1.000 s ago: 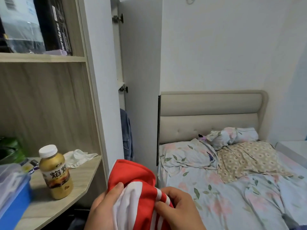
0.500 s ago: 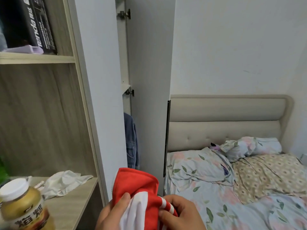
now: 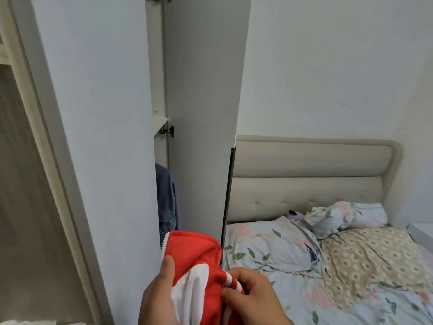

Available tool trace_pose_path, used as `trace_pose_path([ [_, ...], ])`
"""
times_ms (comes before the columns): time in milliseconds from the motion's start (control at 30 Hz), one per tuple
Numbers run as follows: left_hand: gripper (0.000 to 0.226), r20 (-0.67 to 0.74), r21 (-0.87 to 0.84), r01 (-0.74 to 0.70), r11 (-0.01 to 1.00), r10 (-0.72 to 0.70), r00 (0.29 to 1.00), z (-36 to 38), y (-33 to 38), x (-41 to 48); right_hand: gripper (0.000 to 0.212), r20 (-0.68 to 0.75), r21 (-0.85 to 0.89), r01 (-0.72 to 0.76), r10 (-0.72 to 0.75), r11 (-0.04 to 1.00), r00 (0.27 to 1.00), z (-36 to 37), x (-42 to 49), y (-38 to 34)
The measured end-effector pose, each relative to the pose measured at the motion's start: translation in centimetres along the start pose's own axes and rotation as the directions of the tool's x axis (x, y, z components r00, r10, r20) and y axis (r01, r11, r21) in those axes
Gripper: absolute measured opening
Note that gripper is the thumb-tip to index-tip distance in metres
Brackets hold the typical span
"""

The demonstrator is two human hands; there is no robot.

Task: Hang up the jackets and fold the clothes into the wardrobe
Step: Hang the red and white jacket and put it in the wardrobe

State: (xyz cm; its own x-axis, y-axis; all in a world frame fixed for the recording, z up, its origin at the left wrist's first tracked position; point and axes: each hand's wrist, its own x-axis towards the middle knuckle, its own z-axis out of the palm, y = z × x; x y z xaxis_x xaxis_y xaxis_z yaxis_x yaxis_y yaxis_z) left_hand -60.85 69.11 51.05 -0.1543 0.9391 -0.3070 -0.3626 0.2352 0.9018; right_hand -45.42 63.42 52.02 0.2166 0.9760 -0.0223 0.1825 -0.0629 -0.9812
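Note:
A folded red garment with white stripes (image 3: 194,252) is held up at the bottom centre. My left hand (image 3: 157,294) grips its left side with the thumb on top. My right hand (image 3: 253,296) pinches its striped right edge. Straight ahead stands the white wardrobe (image 3: 98,137), its door (image 3: 201,113) swung open. A blue denim jacket (image 3: 165,198) hangs inside the narrow gap, partly hidden by the wardrobe's side panel.
A bed (image 3: 339,266) with floral bedding, crumpled pillows and a beige padded headboard (image 3: 309,179) fills the right. A wooden shelf unit (image 3: 21,184) stands at the left edge. The open door's edge with a dark strip (image 3: 228,195) sits close to the bed.
The view has moved closer to the wardrobe and turned right. The desk and bottle have slid out of view on the left. Both hands keep the same hold on the red garment.

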Motion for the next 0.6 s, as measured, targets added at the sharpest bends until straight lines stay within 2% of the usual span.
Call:
trace_pose_path([
  [33,0.029,0.025,0.022,-0.091,0.996,0.090,0.996,0.3,-0.3,0.9,0.021,0.004,0.011,-0.008,0.008,1.000,1.000,0.0,0.9,0.2],
  [100,0.039,0.078,0.094,-0.155,0.983,0.148,0.986,1.2,-0.5,2.2,0.022,0.008,0.014,-0.016,0.016,1.000,1.000,-0.2,2.7,0.8],
  [200,0.041,0.031,0.141,-0.137,0.981,0.134,0.991,3.0,-0.6,4.8,0.020,0.022,0.041,-0.042,0.041,0.998,0.999,-0.5,5.8,1.4],
  [300,0.020,0.010,0.177,-0.101,0.979,0.101,0.995,5.9,-0.5,9.2,0.016,0.057,0.073,-0.049,0.045,0.996,0.997,-1.2,9.5,2.1],
  [400,0.024,-0.077,0.131,-0.081,0.988,0.092,0.993,7.3,-0.4,12.4,0.010,0.102,0.075,-0.023,0.016,0.997,0.995,-1.9,13.4,2.1],
  [467,0.024,-0.115,0.121,-0.132,0.984,0.146,0.983,8.0,-0.2,13.5,0.010,0.109,0.090,0.005,-0.015,0.996,0.994,-2.5,16.2,2.3],
  [600,0.031,-0.052,0.077,-0.151,0.986,0.155,0.987,10.5,-0.1,15.4,0.021,0.084,0.155,0.021,-0.034,0.988,0.996,-3.0,21.0,2.9],
])
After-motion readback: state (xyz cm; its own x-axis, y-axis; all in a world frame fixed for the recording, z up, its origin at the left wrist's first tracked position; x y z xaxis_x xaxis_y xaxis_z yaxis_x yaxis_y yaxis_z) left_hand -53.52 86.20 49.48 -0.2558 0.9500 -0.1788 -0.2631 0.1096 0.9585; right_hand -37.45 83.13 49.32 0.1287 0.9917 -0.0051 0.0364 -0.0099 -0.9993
